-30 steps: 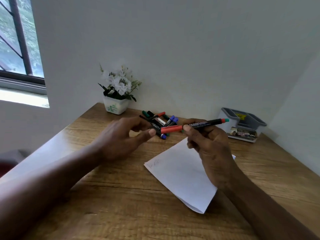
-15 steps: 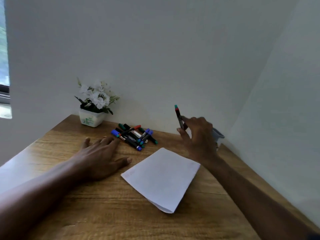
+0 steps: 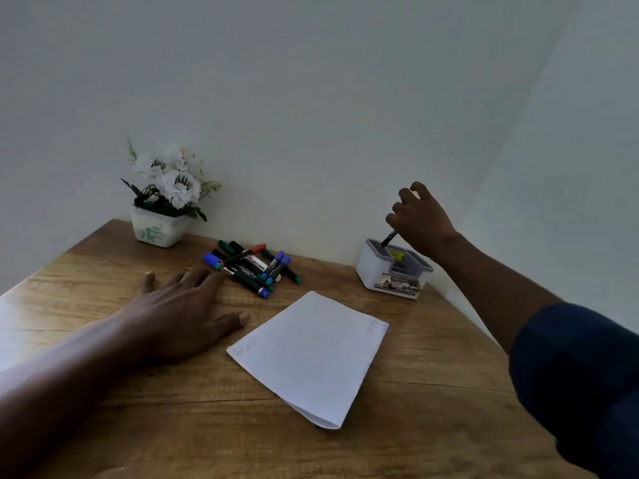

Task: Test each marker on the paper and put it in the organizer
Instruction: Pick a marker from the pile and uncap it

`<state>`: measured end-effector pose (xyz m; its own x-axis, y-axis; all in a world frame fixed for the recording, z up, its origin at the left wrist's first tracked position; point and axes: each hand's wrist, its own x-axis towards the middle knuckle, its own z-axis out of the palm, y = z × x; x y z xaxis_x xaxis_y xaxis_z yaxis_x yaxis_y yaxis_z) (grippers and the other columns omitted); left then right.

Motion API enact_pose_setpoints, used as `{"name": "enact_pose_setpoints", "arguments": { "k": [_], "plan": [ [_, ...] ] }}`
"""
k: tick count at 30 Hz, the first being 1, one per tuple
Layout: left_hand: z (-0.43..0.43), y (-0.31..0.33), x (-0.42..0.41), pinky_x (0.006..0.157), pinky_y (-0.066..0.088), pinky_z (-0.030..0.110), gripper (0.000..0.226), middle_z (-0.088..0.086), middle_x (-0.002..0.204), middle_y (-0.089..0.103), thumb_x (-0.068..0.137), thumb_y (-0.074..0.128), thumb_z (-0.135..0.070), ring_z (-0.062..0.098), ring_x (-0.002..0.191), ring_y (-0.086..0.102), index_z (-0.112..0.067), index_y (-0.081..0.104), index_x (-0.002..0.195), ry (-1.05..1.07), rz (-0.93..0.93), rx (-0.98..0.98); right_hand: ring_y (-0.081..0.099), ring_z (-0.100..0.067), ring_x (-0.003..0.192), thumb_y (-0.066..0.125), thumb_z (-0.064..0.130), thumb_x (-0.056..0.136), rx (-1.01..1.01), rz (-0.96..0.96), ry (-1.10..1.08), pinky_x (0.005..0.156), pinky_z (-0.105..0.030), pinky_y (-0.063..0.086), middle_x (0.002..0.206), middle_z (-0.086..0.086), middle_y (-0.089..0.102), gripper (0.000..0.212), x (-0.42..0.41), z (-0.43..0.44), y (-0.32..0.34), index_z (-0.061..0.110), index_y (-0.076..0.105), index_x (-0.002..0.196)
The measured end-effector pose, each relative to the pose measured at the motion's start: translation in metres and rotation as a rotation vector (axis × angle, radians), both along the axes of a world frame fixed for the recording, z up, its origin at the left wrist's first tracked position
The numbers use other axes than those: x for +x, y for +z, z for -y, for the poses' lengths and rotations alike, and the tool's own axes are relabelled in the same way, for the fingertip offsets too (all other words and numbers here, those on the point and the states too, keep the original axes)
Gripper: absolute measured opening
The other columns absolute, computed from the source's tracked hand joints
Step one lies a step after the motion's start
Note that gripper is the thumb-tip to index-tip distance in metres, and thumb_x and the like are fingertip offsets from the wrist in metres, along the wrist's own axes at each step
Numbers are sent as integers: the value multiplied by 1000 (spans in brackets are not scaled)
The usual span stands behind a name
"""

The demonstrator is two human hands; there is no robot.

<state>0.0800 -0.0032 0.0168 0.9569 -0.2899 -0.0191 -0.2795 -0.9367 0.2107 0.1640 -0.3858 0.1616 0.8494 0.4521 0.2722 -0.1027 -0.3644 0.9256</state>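
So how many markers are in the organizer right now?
1: a marker tilted, lower end entering the organizer's left compartment, gripped by the right hand. Others may lie hidden inside.

You've got a small white square pot at left of the frame, above mid-height. It has a green print on its front and sits at the far left corner of the surface, close to the back wall. White flowers with dark green leaves fill it, and thin sprigs stick up and out to the right. The surface is brown wood grain with glare along its left edge. A second pale wall runs down the right of frame.
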Motion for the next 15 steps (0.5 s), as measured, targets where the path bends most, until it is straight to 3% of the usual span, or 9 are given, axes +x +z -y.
{"name": "enact_pose_setpoints", "arguments": {
  "k": [6,12,15],
  "plan": [
    [-1,-4,7,123,7,59,126,-6,169,2,47,-4,-97,18,154,11,-38,-4,158,-6,0,21,54,-28,120,51,2,93,-68,-97,-9,110,-44,34,99,4,74,28,17,6,-19,22,70,95],
    [-2,-6,8,123,8,58,123,-8,169,1,50,-3,-97,16,154,11,-39,-3,158,-11,-5,44,51,-28,115,39,12,101,-30,-271,21,91,-38,44,113,-3,69,29,37,4,-32,16,67,107],
    [-2,-5,6,123,7,58,121,-8,169,3,52,-1,-97,16,154,12,-38,-1,158,-8,3,33,46,-30,126,37,10,102,-32,-288,23,94,-38,46,130,-8,60,31,39,2,-35,11,63,118]
  ]
}}
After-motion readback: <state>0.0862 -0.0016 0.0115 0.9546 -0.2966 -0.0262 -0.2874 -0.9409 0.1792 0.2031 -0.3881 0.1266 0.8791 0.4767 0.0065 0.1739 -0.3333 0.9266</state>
